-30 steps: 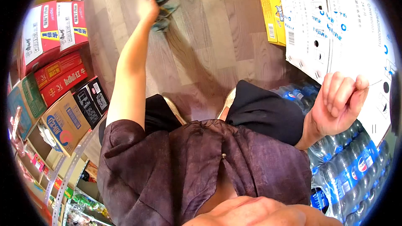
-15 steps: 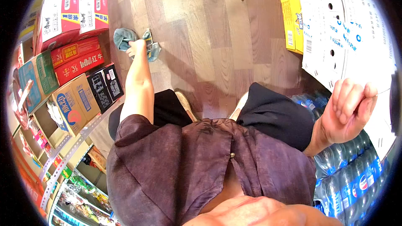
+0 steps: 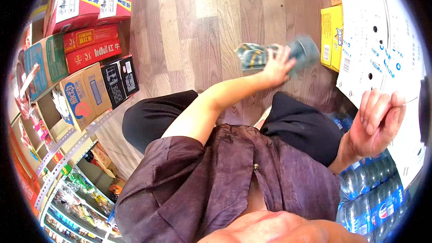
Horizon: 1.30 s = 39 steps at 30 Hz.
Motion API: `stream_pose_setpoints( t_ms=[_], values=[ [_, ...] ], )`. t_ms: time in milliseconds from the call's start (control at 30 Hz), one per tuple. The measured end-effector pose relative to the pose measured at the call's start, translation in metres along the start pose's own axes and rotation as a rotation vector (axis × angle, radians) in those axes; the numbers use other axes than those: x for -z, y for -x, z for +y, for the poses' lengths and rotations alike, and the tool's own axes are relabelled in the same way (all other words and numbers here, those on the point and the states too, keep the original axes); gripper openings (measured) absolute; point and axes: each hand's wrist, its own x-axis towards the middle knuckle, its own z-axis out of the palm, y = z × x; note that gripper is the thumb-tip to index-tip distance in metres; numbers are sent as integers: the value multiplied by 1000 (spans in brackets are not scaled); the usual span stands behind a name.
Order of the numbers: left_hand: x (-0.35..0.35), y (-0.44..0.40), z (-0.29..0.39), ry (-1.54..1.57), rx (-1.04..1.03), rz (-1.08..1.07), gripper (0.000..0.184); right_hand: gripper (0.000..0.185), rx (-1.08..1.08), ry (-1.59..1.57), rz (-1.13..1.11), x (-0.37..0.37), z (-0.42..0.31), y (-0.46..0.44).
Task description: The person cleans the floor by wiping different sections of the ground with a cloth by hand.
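A grey-green cloth (image 3: 254, 57) with yellow stripes lies bunched on the wooden floor, its right end blurred by motion. My left hand (image 3: 280, 65) presses down on it, fingers spread over the fabric and holding it against the boards. My right hand (image 3: 377, 119) is raised at the right, in front of the white carton (image 3: 360, 69). Its fingers are curled in toward the thumb, and nothing shows in them. Whether it touches the carton I cannot tell.
A yellow box (image 3: 330, 40) stands beside the white carton. Shrink-wrapped bottles (image 3: 366, 198) are stacked below my right hand. Along the left are red cartons (image 3: 92, 54), a brown carton (image 3: 85, 94), a black box (image 3: 119, 81) and shelves of packets (image 3: 81, 198). My knees flank the floor.
My left hand has swept the cloth across the floor from the left to the right, close to the yellow box. The right hand stays curled in nearly the same place.
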Motion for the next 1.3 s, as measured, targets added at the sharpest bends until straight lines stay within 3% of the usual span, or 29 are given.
stream_pose_setpoints(
  t_ms=[67, 167, 267, 400, 467, 500, 533, 633, 700, 767, 900, 1000, 1100, 1200, 1300],
  values=[
    [-32, 5, 5, -150, -306, 30, 54, 31, -28, 14, 96, 0, 1, 2],
    [-12, -3, -14, -221, -466, -88, 45, 32, -39, 31, 112, 4, 1, 3],
    [33, -10, -70, -319, -475, -128, 43, 32, -31, 12, 143, 2, 2, 4],
    [119, -7, -182, -382, -176, -219, 46, 32, -52, 24, 113, 1, 6, 1],
    [119, 1, -275, -343, -107, 30, 46, 32, -76, 24, 120, -1, 8, -1],
    [143, 12, -304, -213, 23, 27, 41, 32, -76, 27, 116, -3, 9, -3],
    [157, 32, -328, -390, 91, 79, 44, 32, -81, 57, 106, -4, 10, -3],
    [157, 96, -412, -352, 411, -48, 75, 32, -94, 98, 99, -5, 11, -5],
    [152, 154, -429, -199, 597, -172, 83, 32, -109, 106, 104, -5, 12, -4],
    [123, 221, -418, -134, 717, -81, 90, 32, -111, 108, 116, -6, 15, -6],
    [58, 333, -338, -118, 795, 244, 74, 32, -143, 122, 89, -9, 20, -11],
    [6, 393, -284, -247, 1043, 285, 74, 31, -175, 136, 95, -9, 24, -13],
    [-21, 421, -241, -137, 1369, 300, 76, 31, -206, 174, 77, -8, 28, -17],
    [-16, 423, -245, 44, 1663, 293, 79, 31, -216, 159, 57, -8, 33, -20],
    [-15, 426, -297, 122, 1802, 259, 84, 30, -241, 173, 78, -7, 37, -19]
  ],
)
